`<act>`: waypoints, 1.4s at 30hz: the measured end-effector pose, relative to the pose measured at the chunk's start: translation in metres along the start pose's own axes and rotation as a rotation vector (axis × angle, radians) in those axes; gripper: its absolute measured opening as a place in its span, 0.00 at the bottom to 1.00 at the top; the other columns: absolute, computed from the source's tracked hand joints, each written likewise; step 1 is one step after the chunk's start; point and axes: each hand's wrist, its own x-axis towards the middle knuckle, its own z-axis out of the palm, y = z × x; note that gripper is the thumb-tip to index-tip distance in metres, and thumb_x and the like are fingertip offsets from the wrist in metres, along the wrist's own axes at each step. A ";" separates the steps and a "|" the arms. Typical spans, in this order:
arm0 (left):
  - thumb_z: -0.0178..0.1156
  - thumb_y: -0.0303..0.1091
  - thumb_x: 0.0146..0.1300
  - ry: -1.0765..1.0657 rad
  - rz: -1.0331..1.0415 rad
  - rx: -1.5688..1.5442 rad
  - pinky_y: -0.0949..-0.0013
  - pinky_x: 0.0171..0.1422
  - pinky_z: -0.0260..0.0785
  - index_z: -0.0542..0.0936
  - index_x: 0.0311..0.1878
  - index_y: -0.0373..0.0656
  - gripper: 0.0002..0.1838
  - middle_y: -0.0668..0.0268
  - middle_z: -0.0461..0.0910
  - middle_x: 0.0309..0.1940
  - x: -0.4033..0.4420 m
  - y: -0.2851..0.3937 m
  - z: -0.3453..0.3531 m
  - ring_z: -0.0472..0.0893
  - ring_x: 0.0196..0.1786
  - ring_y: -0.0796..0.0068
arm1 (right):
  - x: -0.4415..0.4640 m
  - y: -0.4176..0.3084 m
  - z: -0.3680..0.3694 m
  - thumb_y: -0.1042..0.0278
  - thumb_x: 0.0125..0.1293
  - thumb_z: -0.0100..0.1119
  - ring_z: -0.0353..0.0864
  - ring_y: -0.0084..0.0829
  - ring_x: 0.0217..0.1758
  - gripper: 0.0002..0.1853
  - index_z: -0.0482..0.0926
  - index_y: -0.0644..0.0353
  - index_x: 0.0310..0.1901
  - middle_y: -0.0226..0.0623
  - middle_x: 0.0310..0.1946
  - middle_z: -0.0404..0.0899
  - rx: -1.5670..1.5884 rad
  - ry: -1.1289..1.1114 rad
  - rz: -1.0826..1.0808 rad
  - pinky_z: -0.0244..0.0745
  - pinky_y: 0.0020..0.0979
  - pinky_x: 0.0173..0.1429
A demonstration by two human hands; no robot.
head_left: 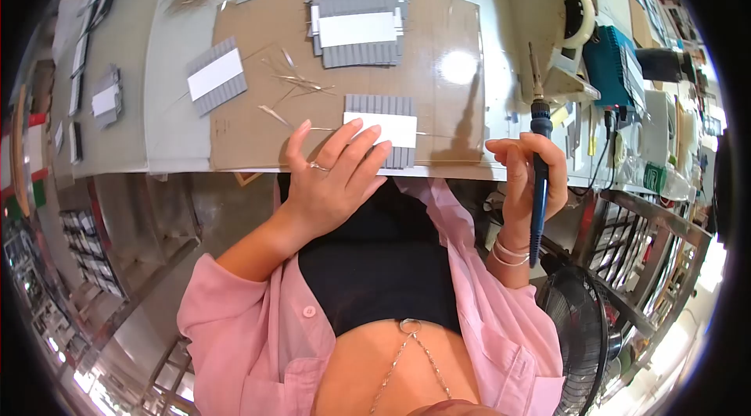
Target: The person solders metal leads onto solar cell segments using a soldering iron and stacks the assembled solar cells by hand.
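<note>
My left hand (338,167) lies with its fingers stretched over a grey ribbed piece with a white band (400,128) at the table's front edge. Its fingertips touch the white band. A thin wire (426,134) pokes out from the piece's right side. In my right hand (516,181) is a soldering iron (539,209), gripped by its dark blue handle, tip pointing up and away from me. The iron is to the right of the piece, apart from it. Loose metal strips (301,86) lie just beyond my left hand.
A brown board (258,130) covers the middle of the table. Stacked grey pieces (356,52) sit at its far side, one more (217,76) at left. On the right stand a cream machine (540,1), a teal box (614,64) and a bottle (665,179). A black fan (575,330) stands below.
</note>
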 end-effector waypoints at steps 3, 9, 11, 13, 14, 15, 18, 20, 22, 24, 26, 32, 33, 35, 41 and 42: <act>0.71 0.41 0.49 0.093 0.056 0.006 0.41 0.70 0.47 0.82 0.47 0.54 0.20 0.75 0.79 0.51 -0.002 -0.004 0.004 0.74 0.60 0.73 | 0.000 -0.004 0.000 0.77 0.66 0.60 0.83 0.26 0.31 0.08 0.75 0.66 0.45 0.44 0.33 0.85 0.045 -0.027 -0.002 0.76 0.24 0.39; 0.67 0.32 0.50 0.214 0.231 0.006 0.37 0.70 0.48 0.83 0.34 0.54 0.07 0.78 0.82 0.37 0.000 -0.012 -0.004 0.79 0.50 0.75 | -0.001 -0.007 0.001 0.78 0.67 0.57 0.77 0.24 0.29 0.09 0.73 0.65 0.47 0.49 0.33 0.85 0.130 0.001 0.043 0.73 0.24 0.38; 0.66 0.30 0.48 0.229 0.250 -0.026 0.35 0.71 0.46 0.83 0.30 0.53 0.06 0.77 0.81 0.32 0.009 -0.016 -0.013 0.80 0.48 0.74 | 0.000 -0.008 0.001 0.79 0.67 0.55 0.77 0.24 0.29 0.08 0.73 0.65 0.47 0.49 0.33 0.85 0.173 0.016 0.054 0.73 0.23 0.38; 0.66 0.28 0.47 0.210 0.282 -0.030 0.34 0.72 0.45 0.83 0.29 0.53 0.06 0.76 0.81 0.31 0.027 -0.024 -0.030 0.80 0.48 0.74 | 0.003 -0.010 0.001 0.79 0.67 0.56 0.77 0.24 0.29 0.07 0.74 0.65 0.45 0.49 0.32 0.85 0.164 0.025 0.055 0.72 0.23 0.38; 0.67 0.29 0.49 0.149 0.248 -0.088 0.36 0.74 0.44 0.83 0.30 0.51 0.05 0.76 0.81 0.31 0.041 -0.029 -0.043 0.81 0.48 0.73 | 0.006 -0.012 0.001 0.79 0.67 0.56 0.77 0.24 0.29 0.06 0.74 0.65 0.44 0.48 0.32 0.85 0.176 0.029 0.053 0.72 0.23 0.38; 0.67 0.29 0.49 0.092 0.169 -0.174 0.37 0.74 0.44 0.83 0.30 0.51 0.05 0.76 0.81 0.31 0.057 -0.035 -0.054 0.81 0.48 0.72 | 0.008 -0.013 0.000 0.79 0.67 0.56 0.77 0.24 0.29 0.05 0.74 0.65 0.44 0.48 0.32 0.85 0.179 0.023 0.044 0.72 0.23 0.38; 0.68 0.31 0.54 -0.042 0.005 -0.348 0.44 0.75 0.48 0.83 0.32 0.48 0.03 0.73 0.83 0.33 0.111 -0.064 -0.075 0.81 0.48 0.68 | 0.010 -0.013 0.000 0.79 0.67 0.56 0.77 0.24 0.29 0.05 0.74 0.65 0.43 0.48 0.33 0.85 0.186 0.030 0.050 0.72 0.23 0.38; 0.69 0.31 0.54 0.048 -0.075 -0.342 0.48 0.71 0.55 0.84 0.34 0.46 0.05 0.70 0.85 0.36 0.151 -0.096 -0.067 0.81 0.48 0.68 | 0.011 -0.013 0.000 0.79 0.67 0.56 0.78 0.24 0.30 0.06 0.74 0.66 0.44 0.48 0.32 0.85 0.205 0.030 0.059 0.73 0.23 0.39; 0.69 0.33 0.55 0.115 -0.071 -0.387 0.52 0.65 0.60 0.86 0.36 0.46 0.06 0.69 0.86 0.38 0.195 -0.133 -0.058 0.81 0.48 0.72 | 0.011 -0.015 -0.001 0.79 0.67 0.56 0.79 0.25 0.30 0.06 0.74 0.66 0.44 0.48 0.33 0.85 0.198 0.023 0.072 0.74 0.23 0.39; 0.69 0.34 0.56 0.299 0.016 -0.233 0.52 0.69 0.54 0.86 0.35 0.50 0.04 0.72 0.85 0.38 0.228 -0.167 -0.028 0.80 0.48 0.74 | 0.010 -0.014 -0.001 0.79 0.67 0.56 0.79 0.25 0.30 0.06 0.74 0.67 0.44 0.48 0.33 0.85 0.186 0.027 0.088 0.74 0.24 0.38; 0.69 0.35 0.55 0.391 0.104 -0.098 0.52 0.71 0.50 0.87 0.34 0.52 0.03 0.75 0.84 0.37 0.249 -0.193 -0.004 0.80 0.48 0.74 | 0.008 -0.013 -0.002 0.78 0.67 0.56 0.79 0.25 0.30 0.06 0.74 0.67 0.43 0.48 0.33 0.85 0.189 0.037 0.102 0.74 0.24 0.38; 0.70 0.37 0.53 0.354 0.198 0.060 0.49 0.74 0.45 0.86 0.33 0.58 0.04 0.82 0.81 0.40 0.256 -0.216 0.041 0.78 0.52 0.77 | 0.005 -0.008 0.000 0.72 0.68 0.57 0.74 0.22 0.27 0.08 0.73 0.63 0.46 0.47 0.31 0.85 0.130 0.062 0.134 0.71 0.23 0.36; 0.70 0.39 0.53 0.266 0.188 0.102 0.45 0.74 0.44 0.86 0.37 0.57 0.08 0.80 0.80 0.44 0.249 -0.218 0.044 0.76 0.56 0.75 | 0.005 -0.009 0.000 0.72 0.68 0.57 0.75 0.23 0.27 0.08 0.73 0.63 0.46 0.47 0.31 0.85 0.131 0.073 0.121 0.71 0.23 0.36; 0.69 0.43 0.55 0.211 0.160 0.064 0.42 0.73 0.44 0.85 0.44 0.56 0.13 0.77 0.78 0.49 0.234 -0.209 0.032 0.73 0.60 0.72 | 0.008 -0.011 0.004 0.71 0.68 0.56 0.75 0.23 0.27 0.08 0.73 0.63 0.45 0.47 0.31 0.85 0.140 0.070 0.115 0.71 0.23 0.35; 0.66 0.40 0.57 -0.089 0.148 0.114 0.44 0.73 0.47 0.83 0.47 0.53 0.14 0.71 0.76 0.51 0.161 -0.175 -0.040 0.72 0.61 0.70 | 0.005 -0.009 0.026 0.71 0.73 0.49 0.73 0.22 0.18 0.09 0.74 0.63 0.50 0.42 0.20 0.81 0.229 -0.111 0.132 0.66 0.22 0.26; 0.63 0.37 0.58 -0.150 0.155 0.169 0.46 0.73 0.48 0.82 0.45 0.51 0.11 0.70 0.76 0.49 0.143 -0.167 -0.051 0.72 0.60 0.69 | 0.003 -0.011 0.037 0.74 0.73 0.49 0.72 0.21 0.16 0.09 0.75 0.63 0.50 0.37 0.14 0.76 0.204 -0.118 0.115 0.64 0.21 0.24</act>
